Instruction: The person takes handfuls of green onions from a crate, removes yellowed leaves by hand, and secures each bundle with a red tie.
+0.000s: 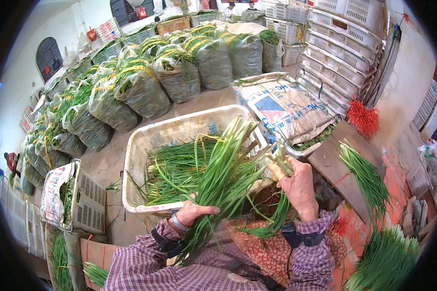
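My left hand [193,214] is closed around a large bunch of long green leafy stalks [222,163], like garlic greens, whose pale ends point up over a white plastic crate [131,196]. Loose greens [178,163] lie inside that crate. In my right hand [301,189] is a smaller clump of stalks [282,165] with thick pale ends, its leaves hanging down below. The two hands are apart, just over the crate's near right side. A patterned red cloth [255,240] covers my lap. To the right, a small bunch [364,174] rests on a brown board [322,156], across a red tie.
Several plastic-wrapped bundles of greens [142,91] stand beyond the crate. A sack-covered crate [287,105] sits at the right, near stacked white crates [342,54] and red ties [363,118]. A heap of greens [382,258] lies lower right. People [252,6] are in the background.
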`<state>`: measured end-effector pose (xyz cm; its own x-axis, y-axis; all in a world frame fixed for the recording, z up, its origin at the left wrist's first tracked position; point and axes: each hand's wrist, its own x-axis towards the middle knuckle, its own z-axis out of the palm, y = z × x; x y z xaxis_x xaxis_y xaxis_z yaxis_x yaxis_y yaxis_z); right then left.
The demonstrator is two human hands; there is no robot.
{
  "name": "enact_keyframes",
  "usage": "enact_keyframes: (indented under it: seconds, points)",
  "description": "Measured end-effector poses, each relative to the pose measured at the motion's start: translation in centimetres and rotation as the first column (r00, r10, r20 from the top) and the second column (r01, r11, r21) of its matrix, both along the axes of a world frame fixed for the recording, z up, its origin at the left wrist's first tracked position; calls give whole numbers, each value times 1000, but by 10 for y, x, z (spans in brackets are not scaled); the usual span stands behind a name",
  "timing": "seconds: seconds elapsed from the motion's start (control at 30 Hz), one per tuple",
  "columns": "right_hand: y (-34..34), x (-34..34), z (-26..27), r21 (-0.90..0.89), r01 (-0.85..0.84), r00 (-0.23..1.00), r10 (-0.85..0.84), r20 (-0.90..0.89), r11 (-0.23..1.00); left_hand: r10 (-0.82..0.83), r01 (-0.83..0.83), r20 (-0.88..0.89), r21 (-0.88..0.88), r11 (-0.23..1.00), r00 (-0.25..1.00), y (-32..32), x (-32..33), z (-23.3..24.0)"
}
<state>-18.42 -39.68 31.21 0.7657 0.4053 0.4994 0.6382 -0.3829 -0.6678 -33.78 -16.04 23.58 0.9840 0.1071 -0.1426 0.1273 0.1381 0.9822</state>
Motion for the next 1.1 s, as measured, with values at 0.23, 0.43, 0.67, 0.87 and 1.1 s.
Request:
enact_keyframes:
  seconds: [0.23, 0.43, 0.67, 0.87, 1.1]
  points:
    - [35, -2, -16, 113, 32, 959, 2, -284, 993, -31, 17, 109, 125, 992, 994, 7, -2, -31]
    - [34, -18, 1, 291, -110, 848, 242, -471, 950, -72, 64, 86, 88, 994, 994, 1, 2, -24]
    - [8, 0, -11, 344, 118, 874, 67, -481, 932, 3, -13, -61, -178, 984, 998, -5, -1, -7]
    - [17, 12, -51, 460, 40, 805, 244, -540, 887, 9, -19, -38, -259, 966, 999, -11, 2, -8]
    - [32, 2, -43, 589, -87, 652, 493, -576, 803, 2, -18, -56, -275, 961, 998, -8, 1, -13]
